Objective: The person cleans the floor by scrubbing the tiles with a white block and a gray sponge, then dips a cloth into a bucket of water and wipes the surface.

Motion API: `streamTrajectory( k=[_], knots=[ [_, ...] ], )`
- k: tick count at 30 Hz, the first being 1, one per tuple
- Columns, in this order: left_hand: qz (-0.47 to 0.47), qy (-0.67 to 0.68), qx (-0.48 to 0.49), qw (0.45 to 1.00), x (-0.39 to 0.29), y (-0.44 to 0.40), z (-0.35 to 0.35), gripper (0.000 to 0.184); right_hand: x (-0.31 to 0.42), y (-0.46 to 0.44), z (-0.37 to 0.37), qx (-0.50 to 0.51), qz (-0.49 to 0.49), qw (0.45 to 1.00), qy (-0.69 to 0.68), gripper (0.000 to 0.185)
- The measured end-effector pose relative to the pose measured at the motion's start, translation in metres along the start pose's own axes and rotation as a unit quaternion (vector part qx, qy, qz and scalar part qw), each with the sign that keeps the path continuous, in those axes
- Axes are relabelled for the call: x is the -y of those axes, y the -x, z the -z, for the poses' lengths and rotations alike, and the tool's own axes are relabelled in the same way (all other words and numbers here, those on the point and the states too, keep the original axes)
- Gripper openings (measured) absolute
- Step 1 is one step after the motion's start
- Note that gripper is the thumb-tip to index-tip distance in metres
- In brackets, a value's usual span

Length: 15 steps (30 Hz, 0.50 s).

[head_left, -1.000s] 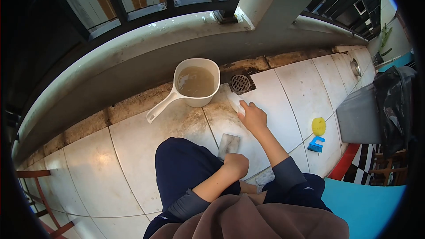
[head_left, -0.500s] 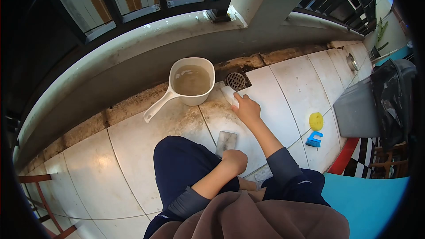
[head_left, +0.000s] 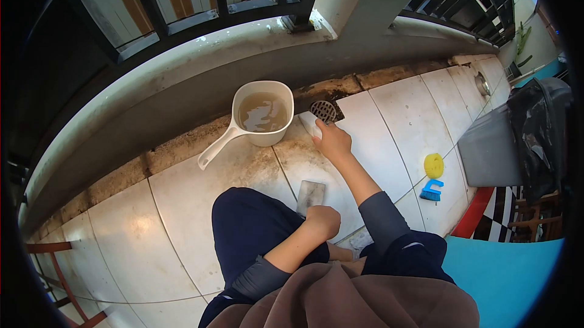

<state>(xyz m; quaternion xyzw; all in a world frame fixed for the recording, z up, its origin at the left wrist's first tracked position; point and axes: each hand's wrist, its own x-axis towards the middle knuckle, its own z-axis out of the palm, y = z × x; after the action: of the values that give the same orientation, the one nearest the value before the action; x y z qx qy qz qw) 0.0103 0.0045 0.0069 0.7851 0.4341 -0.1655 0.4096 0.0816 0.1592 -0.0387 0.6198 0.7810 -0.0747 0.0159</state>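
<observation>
My right hand (head_left: 333,139) is closed around a white rectangular block (head_left: 309,122), pressing it on the stained floor tile beside the round drain grate (head_left: 323,111). The block looks like a sponge, partly covered by my fingers. Near my knee, my left hand (head_left: 323,221) is curled shut at the lower end of a grey-stained rectangular block (head_left: 311,194); its fingers are mostly hidden, but they appear to grip it. A white dipper (head_left: 263,138) holding cloudy water stands left of the drain, its handle pointing toward the lower left.
On the right lie a yellow round sponge (head_left: 434,165) and a blue scrub brush (head_left: 431,190). Beyond them stands a grey bin (head_left: 491,148) with a black bag (head_left: 536,139). A low wall (head_left: 201,91) with railings borders the tiles. A metal bowl (head_left: 482,84) sits farther right.
My right hand has shifted slightly left with the white block. Reflections on the dipper's water have changed. My left hand and the grey-stained block stay where they were.
</observation>
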Motion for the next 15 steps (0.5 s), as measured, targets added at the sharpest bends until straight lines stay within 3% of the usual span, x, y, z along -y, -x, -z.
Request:
streamTrajectory(
  k=[3,9,15],
  knots=[
    [0.005,0.000,0.006,1.000,0.003,0.001,0.002,0.036,0.006,-0.019,0.000,-0.003,-0.010,1.000,-0.016,0.043],
    [0.003,0.002,-0.006,1.000,0.006,0.003,0.002,0.036,-0.010,0.037,0.004,0.024,-0.008,1.000,-0.003,0.042],
    [0.002,-0.008,0.007,1.000,0.002,0.000,-0.002,0.037,0.004,-0.018,-0.003,-0.032,-0.011,0.999,-0.003,0.041]
  ],
)
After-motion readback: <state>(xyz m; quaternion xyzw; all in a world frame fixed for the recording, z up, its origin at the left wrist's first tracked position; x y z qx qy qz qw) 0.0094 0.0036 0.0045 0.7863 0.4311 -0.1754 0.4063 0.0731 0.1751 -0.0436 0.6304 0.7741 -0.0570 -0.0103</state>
